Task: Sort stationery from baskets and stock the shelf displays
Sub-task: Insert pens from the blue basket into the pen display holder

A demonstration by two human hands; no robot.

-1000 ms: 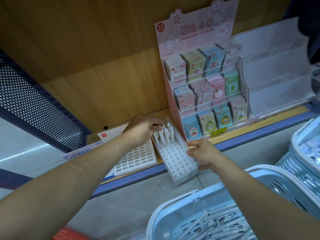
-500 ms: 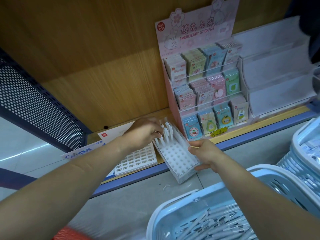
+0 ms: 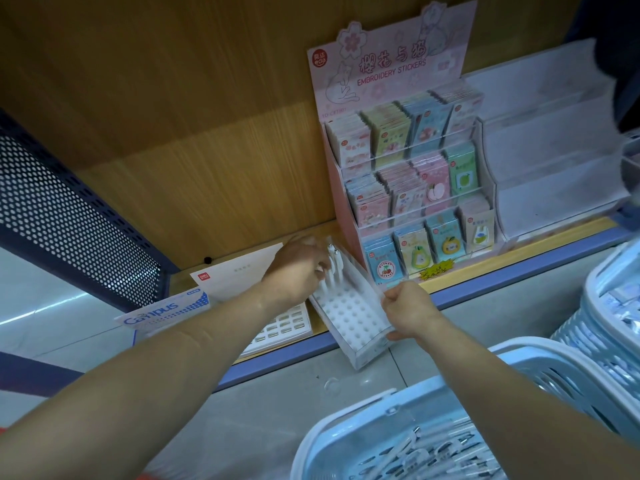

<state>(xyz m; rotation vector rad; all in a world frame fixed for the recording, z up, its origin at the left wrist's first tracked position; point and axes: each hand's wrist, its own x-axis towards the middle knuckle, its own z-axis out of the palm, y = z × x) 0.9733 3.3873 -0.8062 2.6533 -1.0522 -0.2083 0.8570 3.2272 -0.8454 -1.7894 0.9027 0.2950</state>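
1. Here, the pen rack, a white tray with rows of round holes and clear walls, lies slanted on the wooden shelf. Its near end hangs over the blue front edge.
2. The far end of the rack is just beside the pink embroidery sticker display, on its left side.
3. A few white pens stand upright in the farthest holes of the rack.
4. The left hand is at these pens, and its grip is clenched around them with curled fingers.
5. The right hand is grasping the clear right wall of the rack, and this grip is also curled tight.
6. Left of the rack lie a white grid sheet, a white paper and a Campus notebook, partly under the left forearm.
7. Nearer to the person, a light blue basket holds many loose pens. A second basket stands at the right.
8. A clear tiered stand is to the right of the sticker display.
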